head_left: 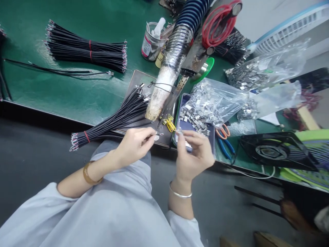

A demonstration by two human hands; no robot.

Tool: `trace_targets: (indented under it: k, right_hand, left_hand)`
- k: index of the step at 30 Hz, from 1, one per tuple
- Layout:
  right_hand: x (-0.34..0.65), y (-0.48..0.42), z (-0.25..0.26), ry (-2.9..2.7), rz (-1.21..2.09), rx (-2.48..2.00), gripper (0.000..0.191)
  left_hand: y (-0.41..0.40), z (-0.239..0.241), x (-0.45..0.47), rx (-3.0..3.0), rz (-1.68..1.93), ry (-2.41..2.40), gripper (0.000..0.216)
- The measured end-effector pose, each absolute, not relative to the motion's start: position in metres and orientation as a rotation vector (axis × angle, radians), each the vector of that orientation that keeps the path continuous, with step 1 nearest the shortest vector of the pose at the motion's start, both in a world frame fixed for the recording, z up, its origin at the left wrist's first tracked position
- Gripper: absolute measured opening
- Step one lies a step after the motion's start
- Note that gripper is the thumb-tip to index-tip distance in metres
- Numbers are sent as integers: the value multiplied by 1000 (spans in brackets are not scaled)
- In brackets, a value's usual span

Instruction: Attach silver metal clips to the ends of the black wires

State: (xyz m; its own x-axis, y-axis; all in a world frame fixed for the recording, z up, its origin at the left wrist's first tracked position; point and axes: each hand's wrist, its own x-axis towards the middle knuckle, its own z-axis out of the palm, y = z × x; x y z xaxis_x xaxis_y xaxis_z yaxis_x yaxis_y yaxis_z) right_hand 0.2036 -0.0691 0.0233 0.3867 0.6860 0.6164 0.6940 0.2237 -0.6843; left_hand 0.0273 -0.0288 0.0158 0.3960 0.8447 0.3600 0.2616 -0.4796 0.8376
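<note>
My left hand [137, 142] is closed in a pinch at the table's front edge. Thin wire ends [161, 134] stick out past its fingertips, apparently from a black cable mostly hidden by the hand. Thumb and forefinger of my right hand [194, 151] are pressed together over the near end of a tray [211, 145]; whatever they grip is too small and blurred to name. Small metal connectors [196, 120] lie in that tray. Beside my left hand fans a bundle of black cables [110, 120], tied with a red band. Just beyond both hands is a yellow clip-like piece [169, 123].
A soldering iron [181, 85] and a wrapped hose [164, 82] hang over the work board. Bags of connectors [218, 99], pliers [226, 147] and a black fan [277, 151] are to the right. Another cable bundle [84, 48] and a jar [151, 43] stand farther back.
</note>
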Motion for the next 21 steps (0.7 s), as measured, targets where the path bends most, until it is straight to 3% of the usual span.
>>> trace_targets:
  k: [5,9,14,21]
  right_hand:
    - [182,-71,16,-1296,448,-1314,9]
    - [182,-66,14,-1256,673,-1270,8]
    - [180,-67,13,-1290,623,-1293,8]
    - [189,-74,17,-1587,281,-1338,11]
  left_hand:
    - [-25,24,26,1372,957,870,15]
    - [-24,26,26,1274,947,854,10]
    - [-24,25,25,1346,932,868,10]
    - [-23,26,24,1642,967,880,14]
